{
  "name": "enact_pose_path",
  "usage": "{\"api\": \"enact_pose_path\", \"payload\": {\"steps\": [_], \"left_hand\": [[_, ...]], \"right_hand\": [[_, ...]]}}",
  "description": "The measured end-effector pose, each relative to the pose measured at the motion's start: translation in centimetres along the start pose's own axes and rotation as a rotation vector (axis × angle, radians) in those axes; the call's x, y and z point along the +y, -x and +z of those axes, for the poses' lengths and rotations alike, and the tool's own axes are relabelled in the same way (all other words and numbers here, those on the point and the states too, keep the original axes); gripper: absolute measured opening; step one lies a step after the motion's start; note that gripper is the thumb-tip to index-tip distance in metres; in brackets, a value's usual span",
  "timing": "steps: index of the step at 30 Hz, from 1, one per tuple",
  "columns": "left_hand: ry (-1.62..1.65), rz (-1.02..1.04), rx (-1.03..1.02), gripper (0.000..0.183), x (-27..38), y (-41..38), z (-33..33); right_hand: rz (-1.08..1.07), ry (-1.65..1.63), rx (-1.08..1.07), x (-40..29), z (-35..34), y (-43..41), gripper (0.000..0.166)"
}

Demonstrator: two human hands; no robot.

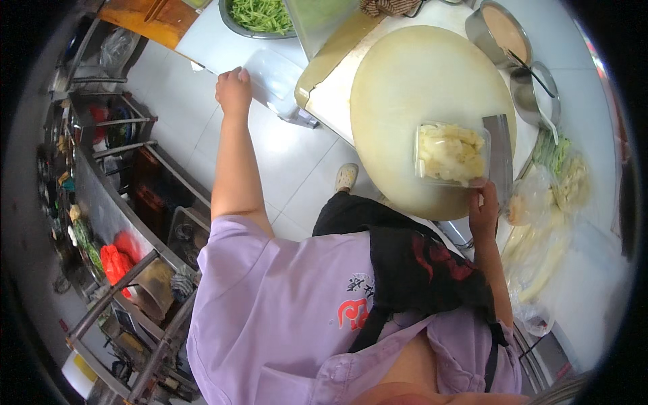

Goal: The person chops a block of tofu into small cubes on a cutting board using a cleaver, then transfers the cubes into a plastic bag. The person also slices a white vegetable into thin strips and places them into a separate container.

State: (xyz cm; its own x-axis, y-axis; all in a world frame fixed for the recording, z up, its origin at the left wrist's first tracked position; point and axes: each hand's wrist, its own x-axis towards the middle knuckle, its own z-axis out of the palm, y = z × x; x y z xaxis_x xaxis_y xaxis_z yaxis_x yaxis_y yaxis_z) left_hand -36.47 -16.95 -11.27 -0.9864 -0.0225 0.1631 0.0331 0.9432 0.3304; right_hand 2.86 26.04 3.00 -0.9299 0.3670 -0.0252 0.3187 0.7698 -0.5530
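My left hand (pixel 234 92) is stretched out, its fingers closed on the edge of a translucent plastic container (pixel 273 76). That container is beside a white table, partly over the tiled floor. On the round cutting board (pixel 430 71) is a clear plastic box (pixel 418 157) filled with pale yellow sliced food (pixel 452 152); the exact kind is unclear. My right hand (pixel 483 207) pinches the box's near right corner between thumb and fingers. Just right of the box, a cleaver (pixel 498 152) lies flat with its broad blade on the board.
A metal bowl (pixel 258 20) of green strips stands at the back. Metal pots (pixel 498 35) with utensils are at the far right. Bagged vegetables (pixel 541 217) lie right of the board. Steel racks (pixel 116 187) line the left side, across the tiled floor (pixel 263 152).
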Motion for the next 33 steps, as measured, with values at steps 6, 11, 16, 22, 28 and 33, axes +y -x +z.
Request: {"api": "enact_pose_path", "payload": {"steps": [6, 11, 16, 22, 28, 33], "left_hand": [[0.250, -0.024, -0.174, 0.034, -1.4, -3.0, -0.6], [0.932, -0.236, -0.355, 0.037, -0.1, -1.3, -6.4], [1.291, -0.249, -0.011, 0.047, -2.0, 3.3, -16.3], [1.465, 0.209, -0.253, 0.023, 8.5, 10.8, -18.3], [1.115, 0.958, -0.502, 0.036, 22.2, 15.1, -14.4], [1.394, 0.437, -0.727, 0.041, 23.0, 16.1, -10.1]], "right_hand": [[0.039, 0.042, 0.035, -0.1, 0.7, 0.2, 0.021], [0.013, 0.101, 0.117, 1.0, 0.9, 1.0, 0.021], [0.179, -0.392, 0.499, 0.0, -0.5, 1.7, 0.019], [0.112, -0.834, 0.261, -6.6, -3.5, -0.5, 0.037], [0.351, -1.389, -0.055, -10.9, -4.0, -4.3, 0.056], [0.260, -1.057, 0.076, -9.2, -3.6, -4.3, 0.056]]}}
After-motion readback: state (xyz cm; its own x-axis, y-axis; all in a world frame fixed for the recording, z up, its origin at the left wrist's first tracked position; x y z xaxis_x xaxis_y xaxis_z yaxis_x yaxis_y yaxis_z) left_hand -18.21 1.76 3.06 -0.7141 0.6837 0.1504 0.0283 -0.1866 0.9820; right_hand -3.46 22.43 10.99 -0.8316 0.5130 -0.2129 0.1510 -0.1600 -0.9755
